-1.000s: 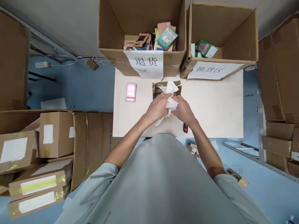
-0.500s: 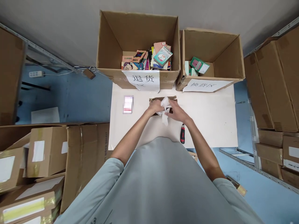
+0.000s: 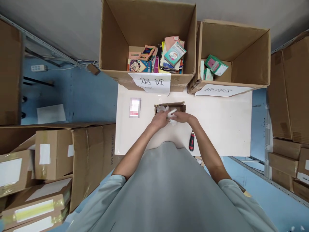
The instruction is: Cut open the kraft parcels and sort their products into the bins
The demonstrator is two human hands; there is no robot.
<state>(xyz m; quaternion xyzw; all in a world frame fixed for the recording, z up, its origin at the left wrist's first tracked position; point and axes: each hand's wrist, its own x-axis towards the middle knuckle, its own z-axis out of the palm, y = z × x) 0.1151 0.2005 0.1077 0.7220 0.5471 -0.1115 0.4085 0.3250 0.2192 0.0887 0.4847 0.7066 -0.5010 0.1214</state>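
A small cardboard box (image 3: pixel 175 105) with its top uncovered sits at the middle of the white table. Crumpled white paper (image 3: pixel 172 113) lies partly inside it and partly over its near edge. My left hand (image 3: pixel 160 120) is at the box's near left side, its fingers closed on the paper. From the right, my right hand (image 3: pixel 181 117) reaches over the near edge, its fingers bent round the same paper. Fingertips of both hands are partly hidden by paper and box. A red and black box cutter or screwdriver handle (image 3: pixel 191 141) lies below my right wrist.
Two large cartons stand at the back: the left carton (image 3: pixel 180 83) holds several books, the right carton (image 3: pixel 253 51) green boxes. A blurred pink and white item (image 3: pixel 135 107) lies on the table (image 3: pixel 222 129). Parcels (image 3: pixel 53 154) fill a big carton at left; boxes (image 3: pixel 286 151) stack at right.
The paper, earlier held up above the box, is now lower and pressed more compactly into it. My hands have come down to the box's near edge. The camera view has shifted.
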